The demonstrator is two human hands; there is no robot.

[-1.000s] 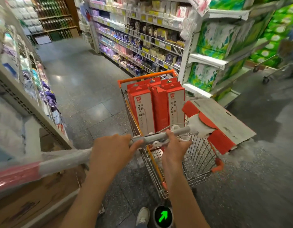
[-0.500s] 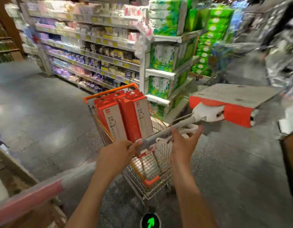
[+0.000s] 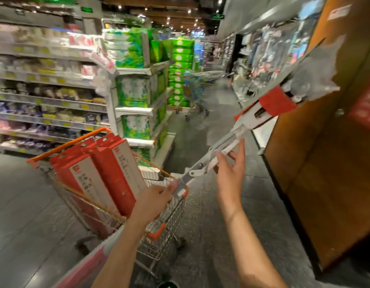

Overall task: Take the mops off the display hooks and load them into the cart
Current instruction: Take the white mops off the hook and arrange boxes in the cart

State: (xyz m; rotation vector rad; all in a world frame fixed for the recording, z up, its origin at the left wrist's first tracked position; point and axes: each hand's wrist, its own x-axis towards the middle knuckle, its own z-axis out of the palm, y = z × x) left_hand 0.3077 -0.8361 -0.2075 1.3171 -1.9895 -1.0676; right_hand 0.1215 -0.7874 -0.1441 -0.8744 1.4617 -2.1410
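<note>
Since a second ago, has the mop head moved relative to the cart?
Yes. The mop head has swung right and away from the cart; it was just right of the red boxes and now sits by the brown panel.

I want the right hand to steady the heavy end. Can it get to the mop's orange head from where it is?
Probably yes. The right hand lies open against the mop partway up its shaft, and the orange head is further up with nothing between, though close to the brown panel.
</note>
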